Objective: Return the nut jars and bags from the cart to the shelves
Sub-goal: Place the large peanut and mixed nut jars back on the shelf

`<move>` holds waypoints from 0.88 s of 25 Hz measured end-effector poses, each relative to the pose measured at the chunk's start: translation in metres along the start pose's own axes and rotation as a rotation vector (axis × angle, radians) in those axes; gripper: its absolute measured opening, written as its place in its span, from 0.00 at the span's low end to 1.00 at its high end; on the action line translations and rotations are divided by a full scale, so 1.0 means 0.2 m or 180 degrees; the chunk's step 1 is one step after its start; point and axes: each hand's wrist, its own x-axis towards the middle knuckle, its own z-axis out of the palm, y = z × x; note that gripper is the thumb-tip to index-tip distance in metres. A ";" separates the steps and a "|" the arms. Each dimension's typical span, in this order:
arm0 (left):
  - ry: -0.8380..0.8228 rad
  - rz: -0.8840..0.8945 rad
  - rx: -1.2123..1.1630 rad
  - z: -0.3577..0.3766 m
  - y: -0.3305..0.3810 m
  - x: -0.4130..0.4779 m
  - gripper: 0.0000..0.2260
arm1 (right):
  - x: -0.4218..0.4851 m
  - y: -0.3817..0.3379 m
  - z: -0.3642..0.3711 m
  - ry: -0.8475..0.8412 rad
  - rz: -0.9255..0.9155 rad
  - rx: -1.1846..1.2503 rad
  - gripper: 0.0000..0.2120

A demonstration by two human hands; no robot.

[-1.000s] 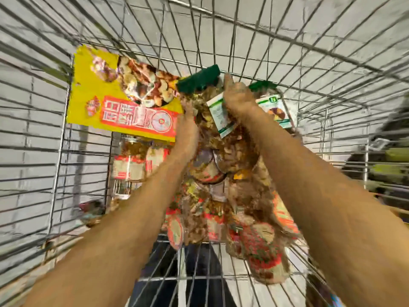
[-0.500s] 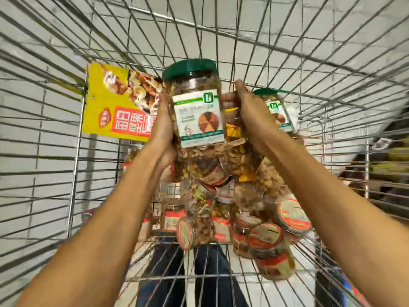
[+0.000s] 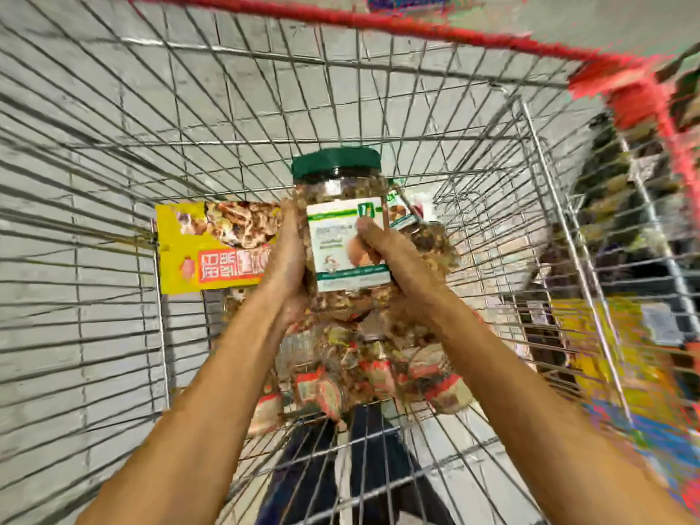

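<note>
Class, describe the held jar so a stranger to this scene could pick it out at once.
Look into the wire cart, just right of the yellow bag. The left hand and right hand hold one clear nut jar upright above the heap. Its green lid and white label set it apart from the red-banded jars below.

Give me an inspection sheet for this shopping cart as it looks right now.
Surface: wire shopping cart, red rim.
Job's things: green-lidded nut jar upright, held above the pile; second green-lidded jar behind it; yellow nut bag at the cart's left side; small red-labelled jars heaped at the bottom.
Clutter: nothing seen.
Hands: left hand and right hand both grip the green-lidded nut jar's sides, right thumb on its label.
Cables: nothing seen.
Surroundings: blurred store shelves to the right.
</note>
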 end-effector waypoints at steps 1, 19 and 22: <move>-0.0065 -0.0091 0.0005 0.04 -0.01 0.00 0.34 | -0.02 0.00 -0.04 0.0118 0.0034 0.0155 0.24; 0.0350 -0.0743 0.0216 0.20 -0.26 0.88 0.22 | -0.20 0.26 -0.46 0.1443 0.0375 0.1249 0.42; 0.0114 -0.0916 0.0140 0.22 -0.25 0.98 0.18 | -0.15 0.26 -0.47 0.1320 0.0332 0.1457 0.39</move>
